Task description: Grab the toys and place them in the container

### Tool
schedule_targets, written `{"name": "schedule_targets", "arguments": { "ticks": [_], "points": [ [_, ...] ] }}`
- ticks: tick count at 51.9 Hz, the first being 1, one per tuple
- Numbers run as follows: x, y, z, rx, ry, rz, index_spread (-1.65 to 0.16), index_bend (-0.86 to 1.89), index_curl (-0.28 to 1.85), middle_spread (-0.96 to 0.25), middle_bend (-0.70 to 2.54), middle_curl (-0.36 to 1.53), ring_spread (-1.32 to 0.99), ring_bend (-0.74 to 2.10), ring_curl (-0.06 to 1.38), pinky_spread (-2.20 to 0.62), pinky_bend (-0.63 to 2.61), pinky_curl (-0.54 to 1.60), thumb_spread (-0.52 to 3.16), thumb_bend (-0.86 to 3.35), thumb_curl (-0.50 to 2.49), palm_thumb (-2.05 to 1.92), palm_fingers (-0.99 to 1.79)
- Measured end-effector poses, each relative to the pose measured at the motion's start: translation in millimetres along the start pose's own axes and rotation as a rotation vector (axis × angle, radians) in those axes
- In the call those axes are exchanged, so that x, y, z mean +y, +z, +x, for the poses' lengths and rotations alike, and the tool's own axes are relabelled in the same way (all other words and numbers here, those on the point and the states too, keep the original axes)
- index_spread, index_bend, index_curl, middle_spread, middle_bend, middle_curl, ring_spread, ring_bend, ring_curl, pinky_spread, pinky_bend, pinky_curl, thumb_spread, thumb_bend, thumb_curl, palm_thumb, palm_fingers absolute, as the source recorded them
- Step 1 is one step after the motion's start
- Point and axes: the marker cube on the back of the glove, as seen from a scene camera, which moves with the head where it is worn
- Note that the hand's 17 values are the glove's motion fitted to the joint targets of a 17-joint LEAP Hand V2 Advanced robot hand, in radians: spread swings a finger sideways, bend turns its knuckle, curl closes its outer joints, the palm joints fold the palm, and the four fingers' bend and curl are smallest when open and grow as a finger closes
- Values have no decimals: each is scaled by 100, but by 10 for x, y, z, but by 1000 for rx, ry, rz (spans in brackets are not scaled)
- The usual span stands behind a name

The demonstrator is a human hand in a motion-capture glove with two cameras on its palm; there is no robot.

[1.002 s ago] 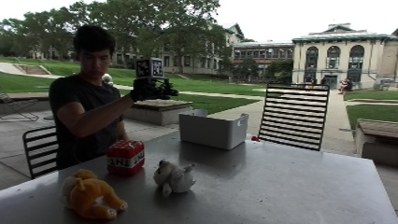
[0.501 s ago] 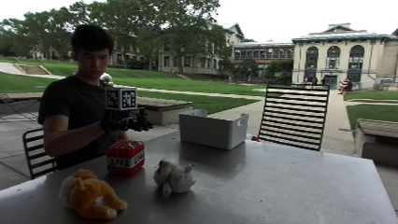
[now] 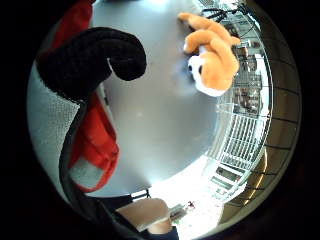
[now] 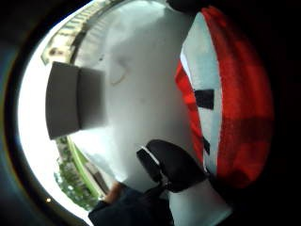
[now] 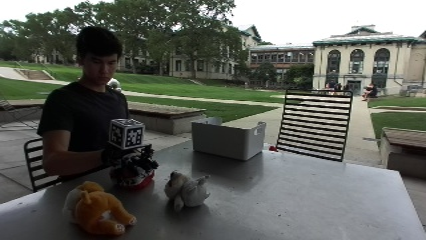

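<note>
My gloved right hand (image 5: 130,161) sits on top of the red and white toy (image 5: 135,178) at the table's left, with its fingers curled round it. In the palm views the red toy (image 4: 225,94) fills the space beside the palm, and a black finger (image 3: 100,55) bends over the red toy (image 3: 95,145). An orange plush (image 5: 96,210) lies near the front left edge, also the orange plush (image 3: 212,50) seen from the palm. A whitish plush (image 5: 186,189) lies just right of the hand. The grey container (image 5: 227,139) stands open at the far side, also the container (image 4: 70,101).
The grey table (image 5: 299,200) stretches bare to the right of the toys. A black slatted chair (image 5: 313,122) stands behind the far edge, right of the container. I sit on another chair (image 5: 33,160) at the left.
The gloved hand has come down from chest height onto the red and white toy and now wraps it. The plush toys and container have not moved.
</note>
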Motion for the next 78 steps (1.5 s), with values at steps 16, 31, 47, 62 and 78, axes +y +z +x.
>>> {"name": "schedule_targets", "arguments": {
  "ticks": [16,31,47,62,78],
  "points": [
    [-38,195,33,-57,22,4,-33,19,36,-20,35,32,-39,76,36,-44,99,41,126,36,36,66,94],
    [-69,60,9,-98,57,156,-19,51,54,-27,67,47,-40,106,49,-48,77,37,105,48,54,95,142],
    [-251,-982,-207,-49,7,162,-12,60,63,-26,90,54,-37,109,49,-48,85,42,82,36,65,77,117],
    [-399,-2563,-959,-59,-82,387,-26,33,63,-37,72,52,-44,106,48,-46,100,46,69,23,74,67,100],
    [-242,-3395,-2506,-126,-267,398,-34,18,68,-42,65,53,-46,103,48,-46,97,45,67,19,83,67,104]
  ]
}}
